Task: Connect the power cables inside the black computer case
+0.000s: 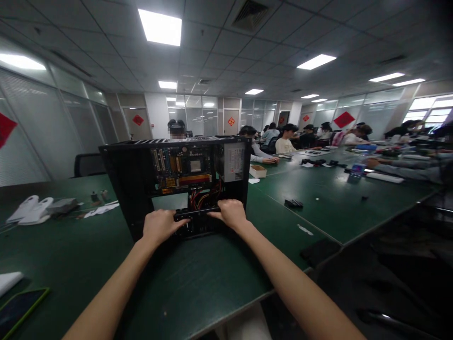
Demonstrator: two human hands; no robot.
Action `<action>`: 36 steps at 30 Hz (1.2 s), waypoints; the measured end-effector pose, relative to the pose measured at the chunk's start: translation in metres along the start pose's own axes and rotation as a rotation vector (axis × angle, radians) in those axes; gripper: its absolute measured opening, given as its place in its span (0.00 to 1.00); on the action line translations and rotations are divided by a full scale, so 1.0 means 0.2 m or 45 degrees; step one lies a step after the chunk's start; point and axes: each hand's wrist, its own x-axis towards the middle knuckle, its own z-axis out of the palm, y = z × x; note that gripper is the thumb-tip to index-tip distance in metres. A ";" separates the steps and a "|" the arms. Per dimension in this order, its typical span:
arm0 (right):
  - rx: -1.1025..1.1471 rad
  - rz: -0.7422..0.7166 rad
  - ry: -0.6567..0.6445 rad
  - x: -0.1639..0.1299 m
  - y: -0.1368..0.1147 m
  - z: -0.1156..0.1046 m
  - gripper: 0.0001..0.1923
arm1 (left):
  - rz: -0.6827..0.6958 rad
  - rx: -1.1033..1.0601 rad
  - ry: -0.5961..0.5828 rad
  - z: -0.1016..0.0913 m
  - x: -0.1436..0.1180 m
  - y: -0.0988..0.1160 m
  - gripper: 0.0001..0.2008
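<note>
A black computer case [123,189] stands upright on the green table, its open side facing me. Inside it show a motherboard [170,165], a power supply [234,163] at the upper right, and red, yellow and black cables [202,200]. My left hand [160,225] is closed around the left part of a dark bar low in the case opening, thumb pointing inward. On the right part of the same bar my right hand [231,213] is closed in the same way. The fingertips of both hands are hidden behind the bar.
On the green table [198,278], a phone with a green edge [21,309] lies at the lower left. White power adapters [30,210] and a grey block [62,206] sit to the left. A small box [258,171] and a black part [293,204] lie right. Several people sit beyond.
</note>
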 end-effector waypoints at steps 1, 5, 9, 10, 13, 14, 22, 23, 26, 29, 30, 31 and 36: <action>-0.004 -0.037 -0.058 0.00 0.01 -0.03 0.31 | 0.028 0.011 -0.041 -0.01 0.00 0.00 0.33; -0.063 -0.221 -0.325 0.06 0.06 -0.11 0.28 | 0.107 0.047 -0.233 -0.06 0.07 -0.03 0.29; -0.091 -0.265 -0.480 0.14 0.08 -0.11 0.27 | 0.143 -0.023 -0.257 -0.05 0.13 -0.05 0.34; -0.095 -0.260 -0.491 0.16 0.09 -0.10 0.27 | 0.155 -0.013 -0.250 -0.04 0.15 -0.06 0.33; -0.105 -0.246 -0.502 0.22 0.10 -0.06 0.29 | 0.152 0.042 -0.218 0.00 0.19 -0.07 0.30; -0.108 -0.245 -0.515 0.24 0.11 -0.05 0.29 | 0.139 0.049 -0.208 0.02 0.20 -0.07 0.30; -0.112 -0.152 -0.586 0.43 0.17 0.06 0.31 | 0.078 -0.005 -0.104 0.10 0.35 -0.06 0.29; -0.114 -0.151 -0.582 0.44 0.17 0.06 0.31 | 0.072 -0.012 -0.094 0.10 0.36 -0.06 0.29; -0.122 -0.146 -0.558 0.43 0.16 0.07 0.31 | 0.058 -0.019 -0.086 0.11 0.37 -0.07 0.29; -0.132 -0.135 -0.524 0.40 0.15 0.06 0.31 | 0.067 -0.014 -0.089 0.10 0.35 -0.07 0.32; -0.134 -0.131 -0.512 0.39 0.15 0.05 0.31 | 0.072 -0.011 -0.078 0.10 0.34 -0.06 0.33; -0.136 -0.127 -0.502 0.38 0.15 0.05 0.32 | 0.075 -0.010 -0.060 0.09 0.33 -0.06 0.35; -0.127 -0.112 -0.485 0.33 0.14 0.06 0.33 | 0.041 -0.007 -0.007 0.09 0.28 -0.03 0.41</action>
